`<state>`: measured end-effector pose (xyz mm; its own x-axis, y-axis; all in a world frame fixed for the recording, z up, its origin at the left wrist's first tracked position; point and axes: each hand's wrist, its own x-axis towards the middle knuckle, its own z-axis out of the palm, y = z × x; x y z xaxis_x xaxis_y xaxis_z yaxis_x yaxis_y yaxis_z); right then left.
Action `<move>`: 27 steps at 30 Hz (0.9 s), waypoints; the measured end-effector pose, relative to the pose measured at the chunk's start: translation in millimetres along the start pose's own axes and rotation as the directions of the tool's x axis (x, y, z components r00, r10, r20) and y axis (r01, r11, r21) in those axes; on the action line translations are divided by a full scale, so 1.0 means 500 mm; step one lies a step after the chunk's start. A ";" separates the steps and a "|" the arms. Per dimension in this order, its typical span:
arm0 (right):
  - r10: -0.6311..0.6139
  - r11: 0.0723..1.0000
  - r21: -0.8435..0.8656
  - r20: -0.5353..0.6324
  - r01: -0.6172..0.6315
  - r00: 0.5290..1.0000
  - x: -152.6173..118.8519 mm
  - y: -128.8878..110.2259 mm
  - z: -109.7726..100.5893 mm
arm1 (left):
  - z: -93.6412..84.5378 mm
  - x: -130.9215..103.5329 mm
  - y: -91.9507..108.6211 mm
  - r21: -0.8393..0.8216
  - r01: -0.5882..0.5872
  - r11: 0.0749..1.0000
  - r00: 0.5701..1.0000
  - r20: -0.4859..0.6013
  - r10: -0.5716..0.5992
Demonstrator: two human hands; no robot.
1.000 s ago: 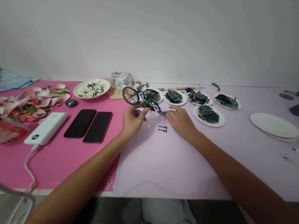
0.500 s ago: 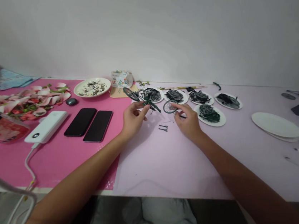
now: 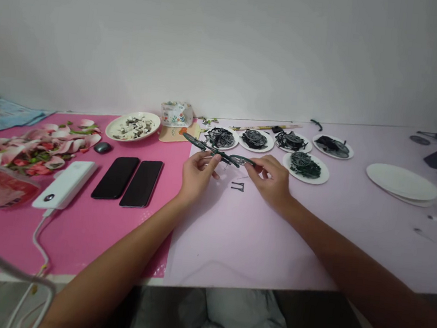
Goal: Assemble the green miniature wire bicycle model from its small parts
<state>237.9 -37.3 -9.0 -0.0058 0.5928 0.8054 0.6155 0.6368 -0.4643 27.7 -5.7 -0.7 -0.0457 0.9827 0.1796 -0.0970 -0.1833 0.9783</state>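
My left hand (image 3: 198, 174) pinches a dark green toy bicycle frame (image 3: 223, 155), held tilted above the pale table. One spoked wheel sits at the frame's far left end. Between the fingers of my right hand (image 3: 271, 178) is a second small wheel (image 3: 241, 160), tipped nearly edge-on and close to the frame's right end. Whether wheel and frame touch, I cannot tell. Just below, on the table, lies a small black forked part (image 3: 238, 186).
Behind my hands stand several small plates of dark parts, among them a plate of green pieces (image 3: 307, 167). White plates (image 3: 402, 183) are stacked at the right. Two phones (image 3: 142, 184), a white power bank (image 3: 65, 184) and a bowl (image 3: 132, 127) occupy the pink side.
My right hand has lifted the wheel off the table and brought it left to the frame's end, tipping it nearly edge-on. The frame in my left hand has tilted slightly.
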 end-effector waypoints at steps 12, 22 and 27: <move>-0.058 0.990 -0.128 0.048 0.064 0.997 0.000 0.002 0.004 | 0.016 -0.018 0.009 -0.021 0.094 0.995 0.995 0.044 -0.093; -0.045 0.992 -0.115 0.056 0.051 0.997 -0.001 -0.001 0.010 | 0.022 -0.026 0.017 -0.012 0.161 0.987 0.985 0.059 -0.160; -0.093 0.991 -0.093 0.029 0.095 0.995 -0.002 0.004 0.015 | 0.022 -0.027 0.017 -0.003 0.140 0.990 0.988 0.069 -0.140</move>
<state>233.1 -32.9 -13.7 -0.0856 0.5450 0.8340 0.6830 0.6416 -0.3491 38.6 -20.0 6.2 0.0374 0.9982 0.0479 -0.1049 -0.0437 0.9935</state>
